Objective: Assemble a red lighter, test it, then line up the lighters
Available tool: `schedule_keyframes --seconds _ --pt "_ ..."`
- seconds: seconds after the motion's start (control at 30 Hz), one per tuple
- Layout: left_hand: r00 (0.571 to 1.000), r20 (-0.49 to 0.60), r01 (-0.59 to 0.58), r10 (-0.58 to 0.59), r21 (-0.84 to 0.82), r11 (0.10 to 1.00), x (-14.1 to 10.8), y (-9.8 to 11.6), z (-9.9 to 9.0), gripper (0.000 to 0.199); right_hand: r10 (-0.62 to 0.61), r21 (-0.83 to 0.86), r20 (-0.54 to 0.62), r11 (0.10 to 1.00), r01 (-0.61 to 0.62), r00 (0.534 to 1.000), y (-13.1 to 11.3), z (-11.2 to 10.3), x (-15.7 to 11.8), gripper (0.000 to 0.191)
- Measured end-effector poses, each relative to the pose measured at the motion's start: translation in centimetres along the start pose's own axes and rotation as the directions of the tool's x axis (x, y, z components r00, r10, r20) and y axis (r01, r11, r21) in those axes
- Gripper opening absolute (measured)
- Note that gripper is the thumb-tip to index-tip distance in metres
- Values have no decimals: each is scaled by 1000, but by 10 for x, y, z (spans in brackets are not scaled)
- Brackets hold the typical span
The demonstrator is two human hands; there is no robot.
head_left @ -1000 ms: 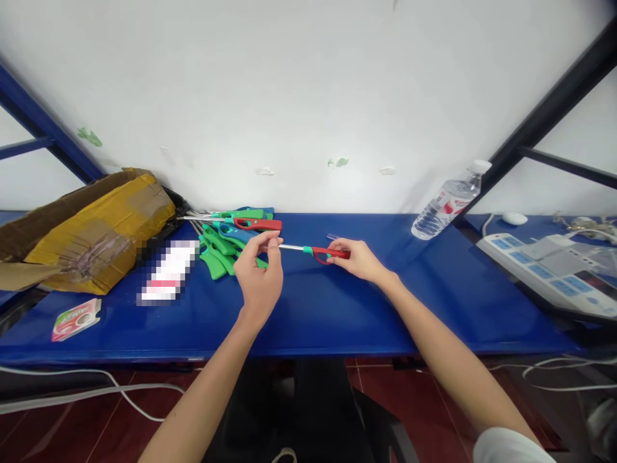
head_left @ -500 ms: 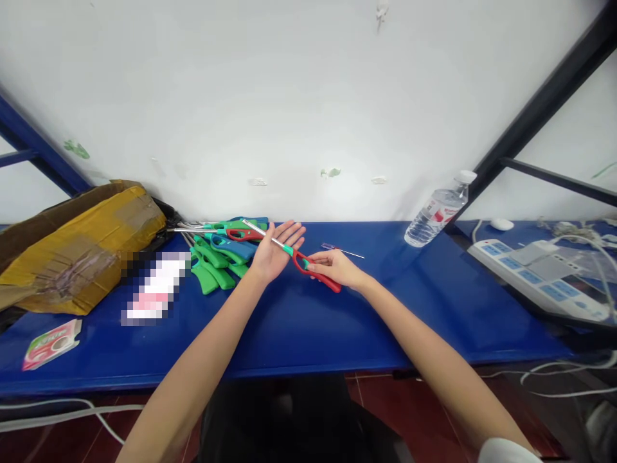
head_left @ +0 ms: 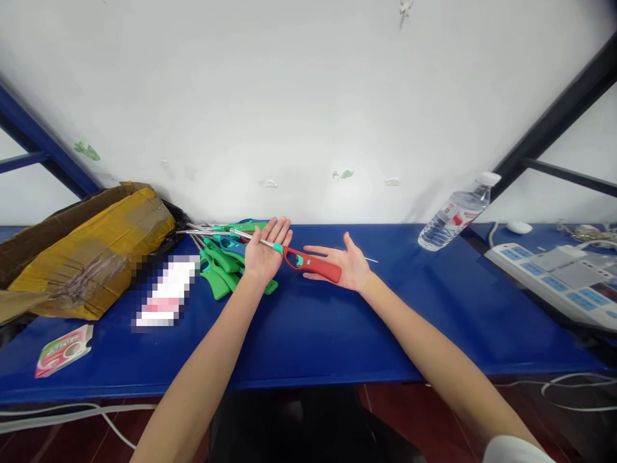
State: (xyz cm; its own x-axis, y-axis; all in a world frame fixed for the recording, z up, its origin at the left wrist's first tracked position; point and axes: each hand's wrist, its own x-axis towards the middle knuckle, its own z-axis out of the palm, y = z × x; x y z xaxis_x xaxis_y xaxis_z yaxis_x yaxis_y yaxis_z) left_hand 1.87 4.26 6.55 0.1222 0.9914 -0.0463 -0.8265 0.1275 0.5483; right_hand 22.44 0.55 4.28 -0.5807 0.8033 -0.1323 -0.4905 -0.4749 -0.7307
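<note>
A long-nosed gas lighter (head_left: 318, 265) with a red handle, a teal trigger and a metal tube lies across both my hands. My left hand (head_left: 265, 256) is palm up with its fingers stretched out, under the tube. My right hand (head_left: 349, 265) is also open, its fingers spread, with the red handle resting over them. Left of and behind my left hand lies a pile of similar lighters (head_left: 219, 258), mostly green, some blue, their metal tubes pointing left. My left hand hides part of the pile. A thin metal shaft (head_left: 371, 260) shows behind my right hand.
A taped cardboard box (head_left: 91, 257) sits at the left, with a small printed card (head_left: 65, 350) in front. At the right stand a water bottle (head_left: 457, 212) and a white power strip (head_left: 554, 273) with cables. A white wall (head_left: 308, 116) rises behind the blue table (head_left: 328, 341).
My right hand has let go of the handle and turned palm up with its fingers spread under it. The lighter has shifted slightly left. The view has moved a little to the left.
</note>
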Motion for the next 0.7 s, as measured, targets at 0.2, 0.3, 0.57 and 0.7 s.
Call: schedule_keyframes --seconds 0.2,0.3,0.57,0.7 --pt "998 45 41 -40 -10 999 -9 -1 6 45 -25 -120 -35 993 21 999 -4 0 -2 81" --pt "993 90 78 -79 12 997 -11 -5 8 43 74 -159 1 985 -73 997 -1 -3 -1 71" --pt "997 0 75 -76 113 991 -6 -12 10 50 252 -109 186 966 -234 950 18 1 2 39" --pt "997 -20 70 -68 156 985 -1 -9 7 53 318 9 187 946 -325 929 17 8 0 32"
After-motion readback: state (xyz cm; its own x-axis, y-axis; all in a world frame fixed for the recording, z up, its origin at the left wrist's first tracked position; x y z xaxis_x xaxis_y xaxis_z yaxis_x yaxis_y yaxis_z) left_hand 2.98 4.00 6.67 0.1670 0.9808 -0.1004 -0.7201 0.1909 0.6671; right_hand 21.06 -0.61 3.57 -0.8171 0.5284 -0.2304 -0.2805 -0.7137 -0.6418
